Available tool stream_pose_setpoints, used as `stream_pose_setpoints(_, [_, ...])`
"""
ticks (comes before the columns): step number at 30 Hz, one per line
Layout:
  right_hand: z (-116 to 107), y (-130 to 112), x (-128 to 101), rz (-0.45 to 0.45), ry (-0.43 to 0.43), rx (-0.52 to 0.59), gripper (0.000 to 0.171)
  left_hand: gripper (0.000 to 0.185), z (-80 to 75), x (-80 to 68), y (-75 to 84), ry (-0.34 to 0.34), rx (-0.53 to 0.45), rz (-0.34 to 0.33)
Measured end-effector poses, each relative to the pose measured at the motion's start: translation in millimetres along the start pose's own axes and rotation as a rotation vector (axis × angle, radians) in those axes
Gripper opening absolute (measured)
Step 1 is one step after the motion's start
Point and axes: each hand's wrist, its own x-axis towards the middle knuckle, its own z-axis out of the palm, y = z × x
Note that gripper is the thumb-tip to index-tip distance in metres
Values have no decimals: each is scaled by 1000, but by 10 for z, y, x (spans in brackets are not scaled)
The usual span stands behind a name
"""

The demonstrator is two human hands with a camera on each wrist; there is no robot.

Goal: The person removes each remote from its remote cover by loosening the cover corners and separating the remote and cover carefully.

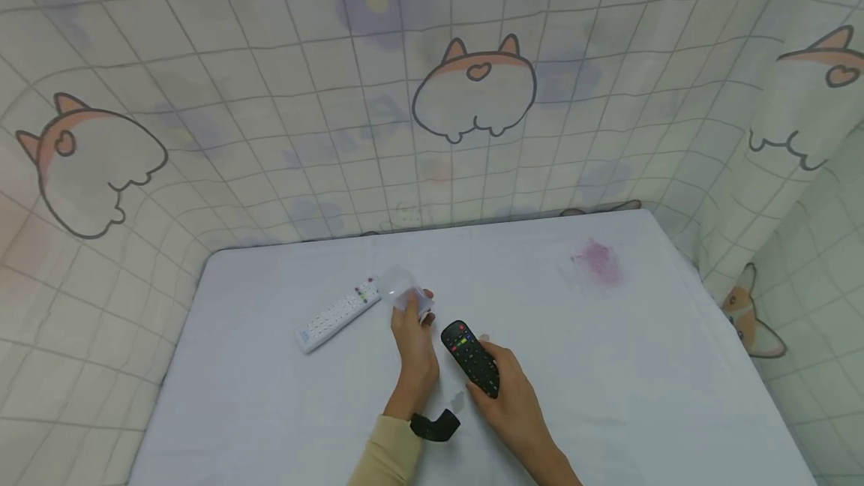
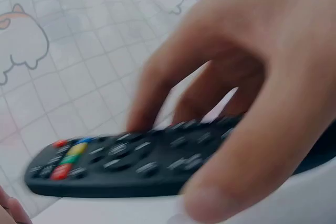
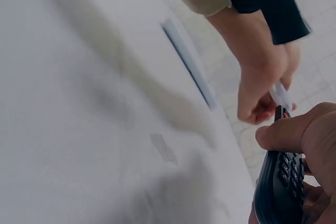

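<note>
In the head view my right hand [image 1: 513, 400] grips a black remote control [image 1: 472, 358], its buttons facing up and its coloured-button end pointing away to the left. The left wrist view shows this remote [image 2: 121, 161] close up, with the right thumb along its near side and fingers over the far edge. My left hand [image 1: 415, 347] pinches a crumpled piece of clear plastic [image 1: 398, 281], partly hidden by the fingers. A white remote control [image 1: 337, 315] lies slanted on the table to the left of that hand, close to the plastic.
The white-covered table [image 1: 256, 411] has a pink stain [image 1: 599, 262] at the far right. A grid-patterned curtain [image 1: 270, 118] with cartoon dogs surrounds the table's back and sides. A black strap-like mount [image 1: 435, 426] sits on the left wrist, below a beige sleeve [image 1: 388, 452].
</note>
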Motion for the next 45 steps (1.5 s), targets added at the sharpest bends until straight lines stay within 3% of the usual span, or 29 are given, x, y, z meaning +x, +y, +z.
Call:
stream_pose_setpoints(4, [-6, 42, -10, 8, 7, -1, 70, 34, -45, 110, 79, 2, 9, 8])
stream_pose_setpoints(13, [-27, 61, -9, 22, 6, -5, 69, 30, -77, 241, 87, -96, 122, -26])
stream_pose_setpoints(25, [-23, 83, -22, 27, 19, 4, 70, 39, -65, 571, 127, -284, 250, -198])
stream_pose_setpoints(33, [-29, 88, -29, 29, 14, 10, 68, 36, -37, 751, 137, -378, 380, -254])
stream_pose_setpoints(40, [-42, 97, -40, 41, 22, -1, 68, 34, -24, 883, 94, -428, 631, -171])
stream_pose_setpoints(45, [-44, 101, -41, 36, 24, -12, 69, 31, -10, 939, 58, -410, 769, -104])
